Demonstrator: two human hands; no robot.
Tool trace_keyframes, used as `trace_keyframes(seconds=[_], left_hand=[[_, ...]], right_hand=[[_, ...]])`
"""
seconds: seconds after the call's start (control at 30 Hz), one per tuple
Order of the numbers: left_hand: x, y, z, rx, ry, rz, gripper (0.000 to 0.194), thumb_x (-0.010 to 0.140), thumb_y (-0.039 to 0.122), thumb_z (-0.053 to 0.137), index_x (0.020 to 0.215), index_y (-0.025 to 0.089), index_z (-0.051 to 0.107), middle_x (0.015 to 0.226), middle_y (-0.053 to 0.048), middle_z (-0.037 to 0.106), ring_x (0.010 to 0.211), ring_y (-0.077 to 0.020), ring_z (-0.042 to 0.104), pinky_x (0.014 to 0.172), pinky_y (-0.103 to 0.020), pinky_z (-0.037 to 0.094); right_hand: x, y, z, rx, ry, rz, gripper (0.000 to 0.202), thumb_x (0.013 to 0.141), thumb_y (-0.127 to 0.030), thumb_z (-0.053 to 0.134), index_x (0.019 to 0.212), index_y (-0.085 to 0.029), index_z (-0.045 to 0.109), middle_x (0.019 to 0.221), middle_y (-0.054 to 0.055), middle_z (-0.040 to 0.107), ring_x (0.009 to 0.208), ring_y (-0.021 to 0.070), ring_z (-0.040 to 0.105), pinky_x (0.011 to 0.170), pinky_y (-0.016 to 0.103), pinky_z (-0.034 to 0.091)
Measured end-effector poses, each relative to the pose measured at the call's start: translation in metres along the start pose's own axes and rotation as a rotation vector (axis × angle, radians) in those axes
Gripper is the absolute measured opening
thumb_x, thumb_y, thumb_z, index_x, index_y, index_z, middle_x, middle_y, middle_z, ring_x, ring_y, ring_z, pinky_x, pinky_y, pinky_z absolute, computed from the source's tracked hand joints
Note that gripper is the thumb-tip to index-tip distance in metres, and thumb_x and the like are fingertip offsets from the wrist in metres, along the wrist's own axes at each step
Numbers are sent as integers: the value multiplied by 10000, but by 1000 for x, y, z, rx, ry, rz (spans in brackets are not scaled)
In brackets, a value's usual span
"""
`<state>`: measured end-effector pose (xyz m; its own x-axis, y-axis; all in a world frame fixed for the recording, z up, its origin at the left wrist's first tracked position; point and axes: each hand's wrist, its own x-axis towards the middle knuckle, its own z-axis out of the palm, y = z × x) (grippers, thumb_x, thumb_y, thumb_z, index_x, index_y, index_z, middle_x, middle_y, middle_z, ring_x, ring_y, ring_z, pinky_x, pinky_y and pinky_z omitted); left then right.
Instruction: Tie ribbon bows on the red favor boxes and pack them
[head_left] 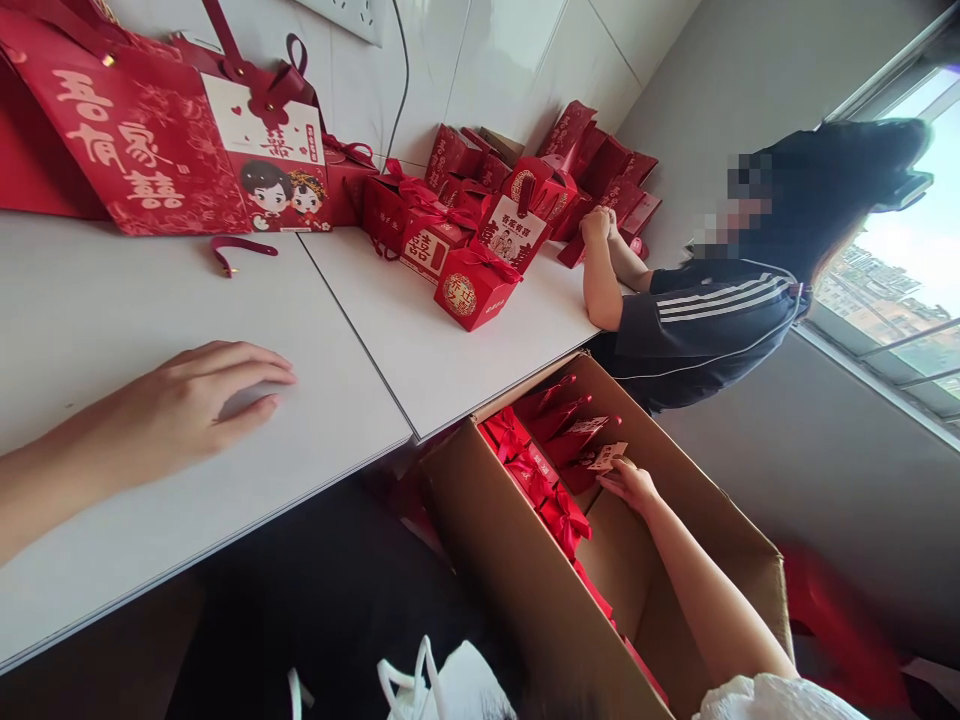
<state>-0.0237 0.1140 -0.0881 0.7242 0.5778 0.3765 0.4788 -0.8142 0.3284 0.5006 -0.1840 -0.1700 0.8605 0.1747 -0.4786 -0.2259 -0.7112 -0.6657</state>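
My left hand point(214, 400) rests on the white table point(315, 400), palm down, its fingers stretched out and holding nothing. Inside the open cardboard carton point(720, 520), my right hand point(630, 485) pinches the top of a red gift box point(581, 478) at its white printed card point(606, 457). That box stands at the end of a row of similar red boxes point(551, 415) with loop handles. Alongside runs another row of red boxes with ribbon bows point(564, 515). The fingertips of my right hand are partly hidden behind the card.
Red gift bags point(150, 140) line the wall at the left, near a loose dark red strap point(244, 250). Several red candy boxes point(472, 285) cluster on the table farther right. Another person point(712, 310) leans on the table with clasped hands, beside a window.
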Motion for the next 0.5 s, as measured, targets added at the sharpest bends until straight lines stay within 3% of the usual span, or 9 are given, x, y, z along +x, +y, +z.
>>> trace_keyframes(seconds=[0.17,0.3,0.5], left_hand=[[0,-1,0,14,-6,22,344,825,447,380,999,245,597,1061,-23,629,1025,-205,569,979,-360,410],[3,5,-2,-14,-11,-6,345,815,452,384,958,235,611,1033,-33,642,1012,-219,579,943,-369,436],[-1,11,-6,-41,-11,-36,294,825,383,429,928,217,648,1020,-54,658,978,-212,603,894,-338,473]], right_hand=[[10,2,11,22,43,-51,277,893,-317,520,1104,-140,548,1040,62,604,842,147,614,710,321,538],[2,-3,14,-119,82,-104,278,888,-312,530,1095,-128,552,1024,63,607,833,145,615,703,317,538],[-26,-36,0,-459,212,-382,321,878,-345,535,1126,-141,542,1087,73,593,923,182,602,773,381,522]])
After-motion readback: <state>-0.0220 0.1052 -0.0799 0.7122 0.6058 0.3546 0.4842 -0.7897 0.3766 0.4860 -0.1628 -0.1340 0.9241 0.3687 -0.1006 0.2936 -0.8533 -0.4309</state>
